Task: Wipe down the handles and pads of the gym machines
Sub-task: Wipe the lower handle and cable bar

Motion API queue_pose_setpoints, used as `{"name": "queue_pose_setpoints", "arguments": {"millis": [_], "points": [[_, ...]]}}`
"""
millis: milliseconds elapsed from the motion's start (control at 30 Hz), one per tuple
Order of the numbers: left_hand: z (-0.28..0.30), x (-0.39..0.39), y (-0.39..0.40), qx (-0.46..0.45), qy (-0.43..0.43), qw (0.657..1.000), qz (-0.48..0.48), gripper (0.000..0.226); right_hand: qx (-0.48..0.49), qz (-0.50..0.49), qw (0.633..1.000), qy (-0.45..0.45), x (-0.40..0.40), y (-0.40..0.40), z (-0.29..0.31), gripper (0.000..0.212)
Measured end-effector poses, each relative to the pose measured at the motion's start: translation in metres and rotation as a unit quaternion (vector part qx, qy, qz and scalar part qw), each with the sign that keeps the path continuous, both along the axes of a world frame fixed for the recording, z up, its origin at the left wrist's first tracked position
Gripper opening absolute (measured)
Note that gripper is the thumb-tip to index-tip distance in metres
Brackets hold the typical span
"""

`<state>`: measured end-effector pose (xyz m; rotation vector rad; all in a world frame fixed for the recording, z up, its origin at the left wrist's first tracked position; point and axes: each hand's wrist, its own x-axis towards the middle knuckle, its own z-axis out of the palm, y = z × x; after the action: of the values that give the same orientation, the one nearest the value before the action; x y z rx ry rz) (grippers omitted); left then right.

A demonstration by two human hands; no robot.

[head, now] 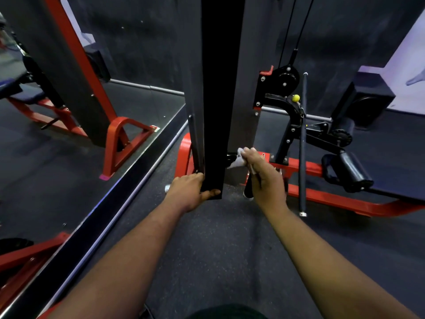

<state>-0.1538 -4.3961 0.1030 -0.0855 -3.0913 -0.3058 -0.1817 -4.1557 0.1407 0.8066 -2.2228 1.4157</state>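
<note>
Head view, left hand [188, 192] grip grasping black upright [216, 111], right hand [264, 173] grip pinching white cloth [236, 158], no readable writing

A tall black column [216, 93] stands dead ahead, blocking the middle. Left of the column, a mirror wall [69, 111] closes that side. Right of the column, a hanging bar [303, 143] and red frame [333, 194] crowd the way. Open floor [225, 238] lies before the column.
</note>
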Motion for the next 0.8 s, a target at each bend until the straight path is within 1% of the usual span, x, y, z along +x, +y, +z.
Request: {"name": "queue_pose_setpoints", "arguments": {"millis": [33, 67, 133, 167, 200, 233, 300, 367, 400, 467, 500, 533, 567, 600, 633, 667, 733, 800], "points": [[0.000, 0.000, 0.001, -0.001, 0.001, 1.000, 0.001, 0.087, -0.005, -0.019, 1.000, 0.020, 0.001, 0.002, -0.010, 0.047], [0.000, 0.001, 0.001, -0.001, 0.000, 1.000, 0.003, 0.087, -0.029, -0.048, 0.998, 0.018, 0.003, 0.005, -0.017, 0.049], [0.000, 0.002, 0.001, 0.002, -0.005, 1.000, 0.005, 0.086, -0.065, -0.134, 0.988, -0.031, 0.004, 0.012, -0.031, 0.051], [0.000, 0.002, 0.001, 0.004, -0.007, 1.000, 0.006, 0.085, -0.056, -0.175, 0.981, -0.059, 0.006, 0.015, -0.038, 0.050], [0.000, 0.001, 0.000, 0.004, -0.009, 1.000, 0.008, 0.085, -0.034, -0.195, 0.977, -0.084, 0.008, 0.019, -0.049, 0.047], [0.001, 0.001, 0.000, 0.004, -0.011, 1.000, 0.009, 0.085, -0.007, -0.197, 0.973, -0.117, 0.008, 0.023, -0.063, 0.042], [0.000, -0.001, 0.000, 0.002, -0.012, 1.000, 0.008, 0.086, 0.024, -0.168, 0.963, -0.209, 0.010, 0.035, -0.087, 0.029], [-0.001, -0.001, 0.000, 0.001, -0.012, 1.000, 0.006, 0.086, -0.011, -0.161, 0.954, -0.253, 0.010, 0.045, -0.091, 0.025], [-0.001, -0.001, 0.000, 0.000, -0.011, 1.000, 0.006, 0.086, -0.051, -0.174, 0.952, -0.248, 0.009, 0.048, -0.085, 0.026], [-0.001, -0.002, 0.000, -0.005, -0.012, 1.000, 0.005, 0.084, -0.110, -0.195, 0.957, -0.183, 0.007, 0.044, -0.058, 0.033], [0.000, -0.002, 0.000, -0.007, -0.013, 1.000, 0.004, 0.081, -0.122, -0.169, 0.969, -0.130, 0.006, 0.038, -0.041, 0.036], [0.000, -0.003, 0.000, -0.009, -0.014, 1.000, 0.004, 0.077, -0.120, -0.116, 0.983, -0.073, 0.005, 0.029, -0.026, 0.040], [0.000, -0.004, 0.000, -0.011, -0.014, 1.000, 0.004, 0.075, -0.097, -0.052, 0.994, -0.015, 0.005, 0.021, -0.016, 0.043], [-0.001, -0.004, -0.001, -0.013, -0.012, 1.000, 0.004, 0.075, -0.041, -0.004, 0.998, 0.043, 0.004, 0.013, -0.011, 0.048], [-0.001, -0.004, -0.001, -0.016, -0.009, 1.000, 0.006, 0.077, 0.036, 0.016, 0.994, 0.100, 0.001, 0.009, -0.013, 0.053], [-0.002, -0.004, -0.002, -0.016, -0.008, 1.000, 0.007, 0.080, 0.118, 0.016, 0.980, 0.157, -0.002, 0.008, -0.020, 0.057], [-0.003, -0.004, -0.002, -0.014, -0.010, 1.000, 0.007, 0.081, 0.232, 0.006, 0.940, 0.250, -0.011, 0.017, -0.043, 0.056], [-0.002, -0.002, -0.002, -0.007, -0.015, 1.000, 0.006, 0.075, 0.329, 0.006, 0.897, 0.294, -0.017, 0.033, -0.063, 0.050]]}}
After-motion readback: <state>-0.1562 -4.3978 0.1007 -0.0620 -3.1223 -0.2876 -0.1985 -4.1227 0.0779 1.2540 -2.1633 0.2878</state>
